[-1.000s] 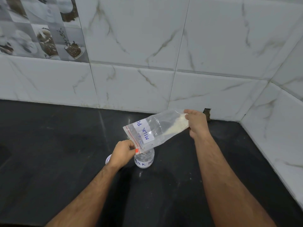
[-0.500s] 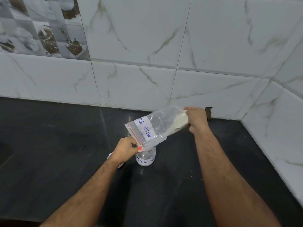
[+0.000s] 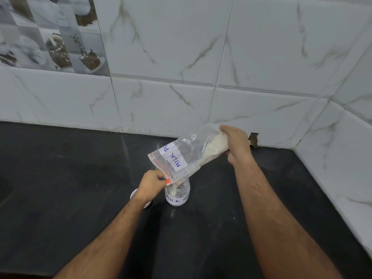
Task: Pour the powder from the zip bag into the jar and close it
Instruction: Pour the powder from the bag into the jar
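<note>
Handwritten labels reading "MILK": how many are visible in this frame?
2. One is on the zip bag held tilted by both hands; the other is on the jar standing on the counter beneath it. Further labels may be hidden.

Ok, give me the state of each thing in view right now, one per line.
zip bag: open, tilted mouth-down over the jar
powder: mostly bunched at the bag's raised end
jar: upright, uncapped, some powder inside
lid: off, on the counter behind the left wrist
left hand: pinching the bag's mouth corner
right hand: gripping the bag's raised bottom
</note>
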Available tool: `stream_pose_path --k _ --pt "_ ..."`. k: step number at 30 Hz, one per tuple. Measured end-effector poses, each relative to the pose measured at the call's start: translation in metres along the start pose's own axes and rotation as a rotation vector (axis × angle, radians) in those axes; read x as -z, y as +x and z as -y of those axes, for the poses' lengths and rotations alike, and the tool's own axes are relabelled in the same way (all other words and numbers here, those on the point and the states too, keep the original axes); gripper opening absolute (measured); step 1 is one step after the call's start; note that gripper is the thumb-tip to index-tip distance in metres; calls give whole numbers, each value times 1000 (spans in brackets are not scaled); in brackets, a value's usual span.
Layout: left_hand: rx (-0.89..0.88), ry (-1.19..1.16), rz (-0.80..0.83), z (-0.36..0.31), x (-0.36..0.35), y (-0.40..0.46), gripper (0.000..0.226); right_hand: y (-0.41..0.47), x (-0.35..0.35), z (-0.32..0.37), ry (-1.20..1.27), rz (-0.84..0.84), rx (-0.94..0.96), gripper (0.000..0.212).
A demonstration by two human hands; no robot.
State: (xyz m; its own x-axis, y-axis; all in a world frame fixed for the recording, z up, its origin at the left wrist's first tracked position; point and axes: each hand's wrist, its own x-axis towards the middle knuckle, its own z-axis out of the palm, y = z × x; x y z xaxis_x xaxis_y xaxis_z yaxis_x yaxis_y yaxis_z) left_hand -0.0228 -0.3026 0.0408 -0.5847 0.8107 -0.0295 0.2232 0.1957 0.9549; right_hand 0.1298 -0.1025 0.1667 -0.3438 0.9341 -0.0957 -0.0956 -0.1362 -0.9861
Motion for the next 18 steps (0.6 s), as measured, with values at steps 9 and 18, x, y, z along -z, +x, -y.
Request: stream_pose_path --k 9,18 --pt "61 -74 6 10 -3 -2 28 -8 12 -18 354 171 -40 68" --pt "37 5 -37 9 -6 -2 8 -14 18 -33 197 213 19 25"
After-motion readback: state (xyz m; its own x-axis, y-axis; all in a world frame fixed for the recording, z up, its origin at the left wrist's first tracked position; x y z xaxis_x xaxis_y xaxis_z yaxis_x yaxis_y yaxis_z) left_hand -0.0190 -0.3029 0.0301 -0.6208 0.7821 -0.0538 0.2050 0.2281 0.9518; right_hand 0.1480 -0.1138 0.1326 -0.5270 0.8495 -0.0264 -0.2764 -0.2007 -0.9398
